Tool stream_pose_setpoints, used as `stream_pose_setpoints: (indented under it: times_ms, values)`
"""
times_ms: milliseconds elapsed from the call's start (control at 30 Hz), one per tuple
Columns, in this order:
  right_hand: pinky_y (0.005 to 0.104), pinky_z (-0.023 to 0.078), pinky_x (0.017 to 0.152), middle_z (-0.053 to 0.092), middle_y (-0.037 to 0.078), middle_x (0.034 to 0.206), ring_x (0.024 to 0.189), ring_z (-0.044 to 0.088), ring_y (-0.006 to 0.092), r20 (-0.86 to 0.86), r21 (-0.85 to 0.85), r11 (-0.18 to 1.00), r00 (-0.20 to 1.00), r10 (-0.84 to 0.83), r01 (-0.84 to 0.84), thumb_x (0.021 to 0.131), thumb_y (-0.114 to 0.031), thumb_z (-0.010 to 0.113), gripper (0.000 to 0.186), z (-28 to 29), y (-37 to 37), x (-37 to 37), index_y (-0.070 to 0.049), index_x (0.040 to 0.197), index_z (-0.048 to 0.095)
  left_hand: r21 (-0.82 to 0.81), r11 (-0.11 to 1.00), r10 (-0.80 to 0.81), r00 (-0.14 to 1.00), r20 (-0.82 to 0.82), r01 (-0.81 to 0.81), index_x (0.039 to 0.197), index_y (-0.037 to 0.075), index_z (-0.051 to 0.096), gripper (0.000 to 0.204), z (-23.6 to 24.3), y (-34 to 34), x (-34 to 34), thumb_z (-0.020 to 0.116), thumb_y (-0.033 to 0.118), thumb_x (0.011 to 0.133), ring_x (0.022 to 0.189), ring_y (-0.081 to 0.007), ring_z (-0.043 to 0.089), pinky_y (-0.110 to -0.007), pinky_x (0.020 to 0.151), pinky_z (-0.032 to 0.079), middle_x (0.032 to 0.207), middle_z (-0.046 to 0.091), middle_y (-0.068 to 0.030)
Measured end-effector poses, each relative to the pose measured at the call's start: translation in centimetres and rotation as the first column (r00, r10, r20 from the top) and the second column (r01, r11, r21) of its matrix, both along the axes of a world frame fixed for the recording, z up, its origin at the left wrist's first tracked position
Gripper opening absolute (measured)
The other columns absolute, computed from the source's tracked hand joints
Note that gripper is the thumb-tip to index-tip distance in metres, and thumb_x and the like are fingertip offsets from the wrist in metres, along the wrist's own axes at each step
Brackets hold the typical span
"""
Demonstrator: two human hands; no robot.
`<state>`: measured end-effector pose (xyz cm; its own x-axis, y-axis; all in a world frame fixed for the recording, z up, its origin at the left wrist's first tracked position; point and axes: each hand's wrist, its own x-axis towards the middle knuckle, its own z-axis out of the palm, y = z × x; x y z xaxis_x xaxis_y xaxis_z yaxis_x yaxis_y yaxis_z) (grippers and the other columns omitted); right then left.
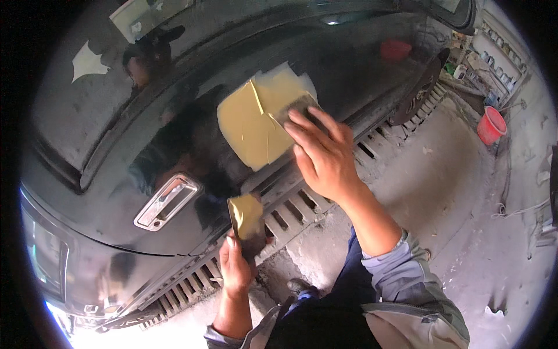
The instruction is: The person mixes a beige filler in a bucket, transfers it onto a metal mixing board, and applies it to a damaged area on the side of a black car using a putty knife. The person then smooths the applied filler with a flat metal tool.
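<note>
A patch of yellow body filler (250,128) covers part of the glossy dark car panel (192,99), with raised ridges across its middle. My right hand (331,157) lies over the patch's right side, fingers pressed on a dark flat spreader (303,107) that rests against the filler. Its edge is partly hidden by my fingers. Lower and to the left, my left hand (235,266) grips a dark flat putty board (252,243) by its lower end. A lump of yellow filler (246,213) sits on the board's upper part, just off the car.
A chrome door handle (168,202) sticks out left of the patch. Under the car's edge runs a slotted floor grate (290,214). On the right, a red bucket (492,125) stands by the wall, below a shelf (495,53) of small containers.
</note>
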<state>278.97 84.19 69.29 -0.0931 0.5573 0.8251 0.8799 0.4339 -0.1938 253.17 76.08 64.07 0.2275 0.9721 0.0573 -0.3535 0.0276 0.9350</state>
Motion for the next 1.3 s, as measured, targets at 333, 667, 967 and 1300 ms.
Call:
stream_pose_setpoints:
  times_ms: [333,667,967,1300]
  values:
    - [0.0532,0.029,0.092,0.052,0.000,0.141,0.134,0.037,0.0250,0.062,0.145,0.985,0.993,-0.099,0.089,0.085,-0.020,0.063,0.043,2.3,4.9,-3.1,-0.017,0.127,0.059,-0.442,0.885,-0.067,0.979,0.193,0.148,0.142,0.007,0.040,0.068,-5.2,-4.6,-2.3,0.044,0.057,0.096,0.112,-0.0322,0.058,-0.054,0.083,0.053,0.130,0.055,-0.0149]
    - [0.0550,0.029,0.093,0.051,0.002,0.142,0.133,0.038,0.0251,0.084,0.057,0.996,0.994,-0.076,0.071,0.086,-0.020,0.061,0.045,2.6,3.3,-2.8,-0.016,0.130,0.057,-0.486,0.862,-0.042,0.977,0.207,0.140,0.142,0.008,0.042,0.070,-5.5,-4.9,-2.6,0.046,0.059,0.095,0.110,-0.0312,0.058,-0.052,0.084,0.051,0.128,0.057,-0.0124]
    - [0.0564,0.029,0.092,0.051,0.004,0.141,0.132,0.039,0.0251,0.059,-0.007,0.997,0.996,-0.073,0.073,0.084,-0.019,0.062,0.048,1.4,2.9,-2.9,-0.015,0.132,0.056,-0.473,0.860,-0.120,0.977,0.175,0.191,0.139,0.008,0.044,0.070,-6.2,-4.5,-2.5,0.047,0.061,0.094,0.107,-0.0302,0.059,-0.050,0.082,0.051,0.125,0.059,-0.0116]
    - [0.0449,0.029,0.095,0.052,0.004,0.141,0.134,0.039,0.0244,0.007,0.012,0.998,0.998,-0.061,0.061,0.083,-0.009,0.061,0.048,1.5,4.2,-2.0,-0.012,0.131,0.056,-0.512,0.833,-0.127,0.973,0.193,0.210,0.142,0.008,0.041,0.072,-7.1,-4.2,-2.3,0.048,0.060,0.093,0.111,-0.0296,0.057,-0.049,0.084,0.051,0.129,0.056,-0.0113]
